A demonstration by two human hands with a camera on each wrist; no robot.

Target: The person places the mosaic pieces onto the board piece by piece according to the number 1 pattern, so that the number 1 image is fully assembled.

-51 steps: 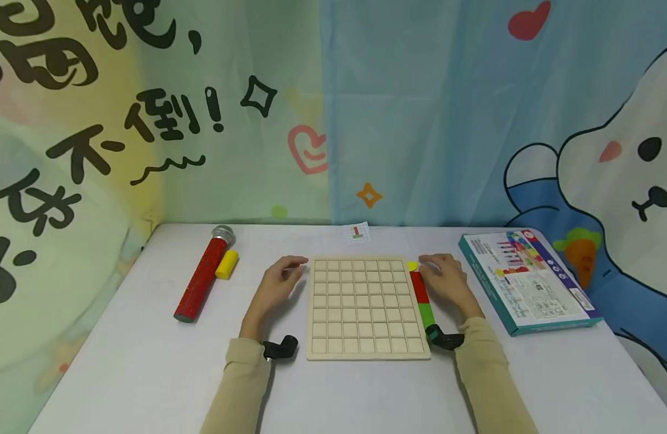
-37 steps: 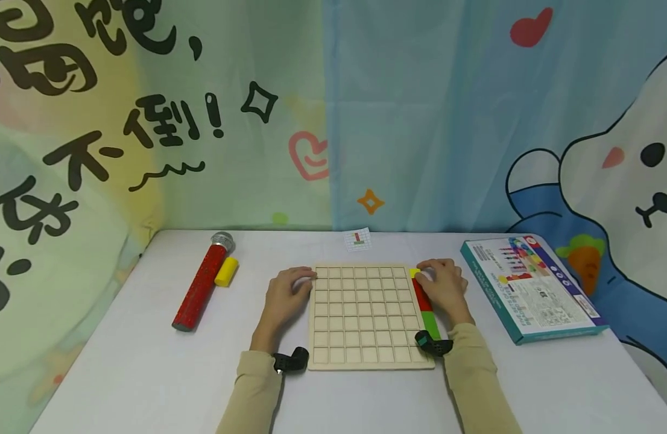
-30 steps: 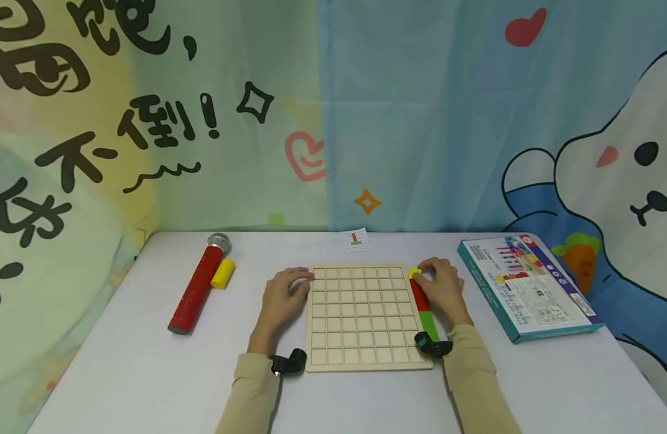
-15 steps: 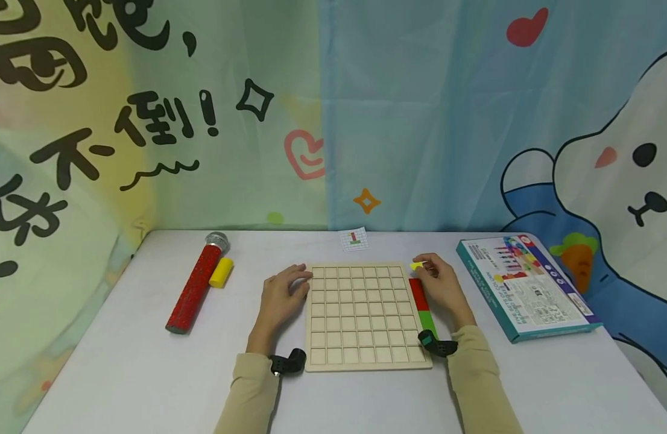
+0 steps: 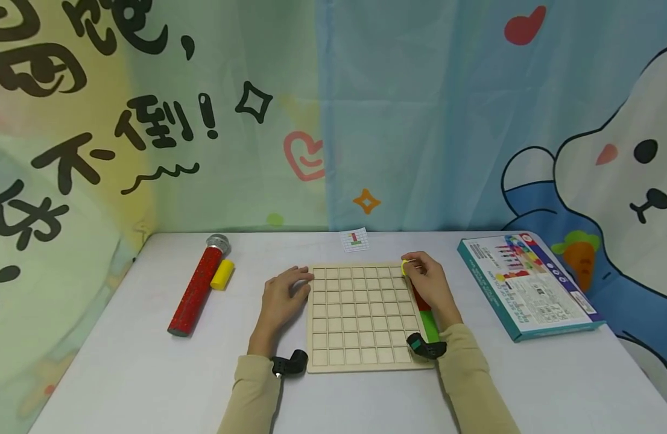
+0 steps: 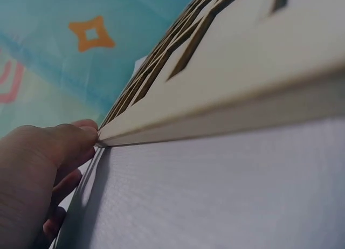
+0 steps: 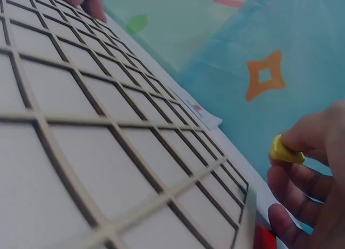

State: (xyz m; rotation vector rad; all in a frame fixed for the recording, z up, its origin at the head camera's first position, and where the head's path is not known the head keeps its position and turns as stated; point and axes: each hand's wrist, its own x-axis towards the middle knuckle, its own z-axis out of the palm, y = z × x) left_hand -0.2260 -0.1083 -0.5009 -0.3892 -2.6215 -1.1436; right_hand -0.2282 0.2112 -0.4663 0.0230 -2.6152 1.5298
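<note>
The right hand (image 5: 427, 282) pinched a small yellow piece (image 7: 284, 152) between thumb and fingertips, holding it raised from the bench (image 5: 122, 374) at the far right corner of a pale board (image 5: 366, 313); whether it hung directly over the corner cell or just outside it, I cannot tell. The board lay flat, divided into rows of square cells by ridges. The left hand (image 5: 279, 296) was at the far left corner, fingertips touching the board's edge and the other fingers loosely bent; whether they pinched that corner, I cannot tell. Along the board's right side lay a red piece (image 5: 420, 300), partly hidden by the right hand, and nearer the person a green piece (image 5: 430, 327). Behind the board sat a small gridded card (image 5: 354, 240) with red and green marks. Well to the left, a red microphone (image 5: 198, 289) with a silver head lay slanted, a yellow cylinder (image 5: 222, 275) just beside it. To the right lay a flat printed box (image 5: 529, 286) with teal sides. Both wrists bore black devices (image 5: 290, 363), below tan sleeves (image 5: 477, 380). A fabric backdrop (image 5: 388, 120) with lettering, hearts and a white cartoon animal hung behind.
</note>
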